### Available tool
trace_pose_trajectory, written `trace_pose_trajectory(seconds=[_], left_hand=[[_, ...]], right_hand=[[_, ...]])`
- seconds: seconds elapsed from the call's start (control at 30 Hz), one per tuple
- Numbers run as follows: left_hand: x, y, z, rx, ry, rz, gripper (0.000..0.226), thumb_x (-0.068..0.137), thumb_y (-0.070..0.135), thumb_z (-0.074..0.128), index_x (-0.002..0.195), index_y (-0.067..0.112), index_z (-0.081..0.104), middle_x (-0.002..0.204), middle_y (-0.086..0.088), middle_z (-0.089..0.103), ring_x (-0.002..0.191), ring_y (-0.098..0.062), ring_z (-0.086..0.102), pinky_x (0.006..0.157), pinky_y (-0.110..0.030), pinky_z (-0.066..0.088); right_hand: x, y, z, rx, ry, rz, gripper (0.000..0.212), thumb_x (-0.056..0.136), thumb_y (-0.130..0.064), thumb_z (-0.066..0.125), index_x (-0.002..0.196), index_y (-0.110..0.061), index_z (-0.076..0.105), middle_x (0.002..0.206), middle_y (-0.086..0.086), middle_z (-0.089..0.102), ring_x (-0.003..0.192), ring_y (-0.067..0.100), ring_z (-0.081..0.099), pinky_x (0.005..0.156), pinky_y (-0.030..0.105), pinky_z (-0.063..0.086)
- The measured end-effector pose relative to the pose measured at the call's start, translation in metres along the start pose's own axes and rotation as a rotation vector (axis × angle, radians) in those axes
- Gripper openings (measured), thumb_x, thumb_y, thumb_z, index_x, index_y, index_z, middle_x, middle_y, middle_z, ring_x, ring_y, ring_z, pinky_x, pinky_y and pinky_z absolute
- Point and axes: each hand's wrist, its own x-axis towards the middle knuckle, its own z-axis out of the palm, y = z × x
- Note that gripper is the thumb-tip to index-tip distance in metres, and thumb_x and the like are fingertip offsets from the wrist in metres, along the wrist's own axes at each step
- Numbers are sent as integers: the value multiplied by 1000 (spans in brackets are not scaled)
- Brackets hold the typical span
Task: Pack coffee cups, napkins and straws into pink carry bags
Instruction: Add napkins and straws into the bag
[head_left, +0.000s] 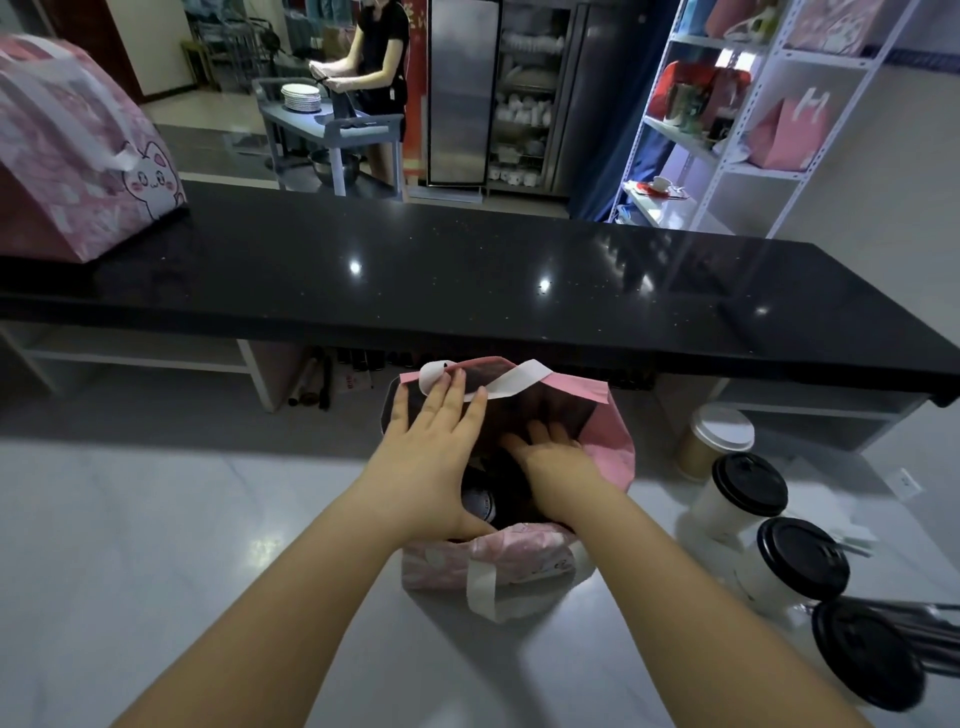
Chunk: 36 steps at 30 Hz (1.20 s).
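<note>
— Hands first: where are yours?

— Your left hand lies flat, fingers spread wide, on the far-left rim of the open pink carry bag with white strap handles; its fingertips touch one white strap handle. Your right hand is down inside the bag's mouth, fingers loosely spread; whether it holds anything, you cannot tell.

— And the cups?

— One dark-lidded cup sits inside the bag, just below your left hand. To the right of your right hand, on the pale glossy tabletop, stand a brown paper cup with a white lid and three white paper cups with black lids. Dark straws lie beside the nearest one.
</note>
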Motion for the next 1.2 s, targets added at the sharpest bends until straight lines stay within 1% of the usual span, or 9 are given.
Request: trace_pose_trajectory(seconds=[0.17,0.33,0.53,0.67,0.73,0.8,0.9,1.03,1.2], left_hand=[[0,5,5,24,-8,7,140,58,84,61,150,21,-25,155,-12,-34,135,-24,-42,115,-54,-18],[-4,6,13,17,-10,10,140,60,83,61,149,20,-26,154,-11,-37,138,-25,-40,115,-53,-17],[0,5,13,-13,-26,-7,139,60,84,61,150,21,-25,154,-10,-37,140,-26,-37,114,-53,-16],[9,8,5,-42,6,12,136,62,81,63,151,23,-21,157,-6,-30,143,-23,-32,117,-53,-11],[13,8,-3,-77,31,23,125,69,75,62,153,24,-14,161,-3,-19,147,-20,-22,120,-52,-3],[17,8,-12,-124,77,44,109,78,68,60,155,26,-3,164,2,-3,150,-16,-6,121,-49,9],[23,12,-24,-129,147,82,82,87,55,59,153,28,19,158,6,27,143,-15,24,113,-41,28],[34,26,-33,-118,212,104,57,91,43,56,144,30,40,145,6,43,132,-20,36,104,-40,33],[53,63,-33,-131,193,162,46,91,41,52,136,30,48,132,4,51,123,-22,42,99,-40,34]], right_hand=[[-20,2,16,-91,9,-55,73,87,-43,60,148,-29,22,143,13,31,123,34,36,99,40,37],[-22,2,29,10,-226,-11,93,87,-70,42,150,-38,-16,161,4,-18,147,34,1,119,50,6],[-19,4,43,63,-194,-21,86,90,-68,39,150,-40,-16,162,0,-14,149,28,-6,120,49,3],[-17,9,31,57,-233,-67,85,92,-65,41,150,-40,-17,160,-3,-23,148,29,-11,120,50,-1],[-17,11,12,50,-182,-100,84,91,-66,41,152,-39,-10,162,-4,-16,149,28,-6,120,51,7],[-20,15,-12,74,-85,-84,80,88,-70,40,153,-39,7,163,-2,11,147,29,12,116,49,21],[-31,22,-49,6,2,-21,67,83,-70,45,140,-35,41,135,-1,52,120,27,41,93,41,36],[-52,38,-81,47,46,64,39,80,-56,59,111,-32,60,105,-5,61,106,22,47,79,35,35],[-89,62,-93,183,216,192,35,82,-43,66,116,-32,62,106,-9,62,104,18,49,86,37,46]])
